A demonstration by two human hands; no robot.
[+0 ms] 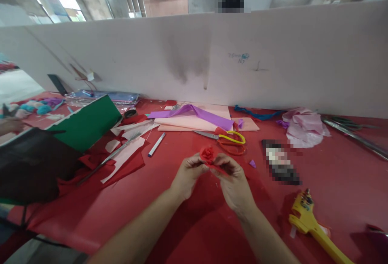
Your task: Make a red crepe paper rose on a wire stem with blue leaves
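Observation:
A red paper flower (207,154) with layered petals is held between my two hands, above the red tabletop (169,223). My left hand (189,175) pinches its left side with thumb and fingers. On the other side, my right hand (232,177) grips the flower's base and a red strip trailing from it. Just beyond the flower lie scissors (232,138) with yellow and red handles, their blades pointing left. A small purple scrap (252,163) rests near my right hand.
A yellow glue gun (312,223) lies at the right, below a pixelated dark object (281,162). Purple strip (194,114) and peach sheets (182,124) lie behind. At left are a marker (157,144), paper scraps (127,157), a green board (87,124) and another person's hand (12,125).

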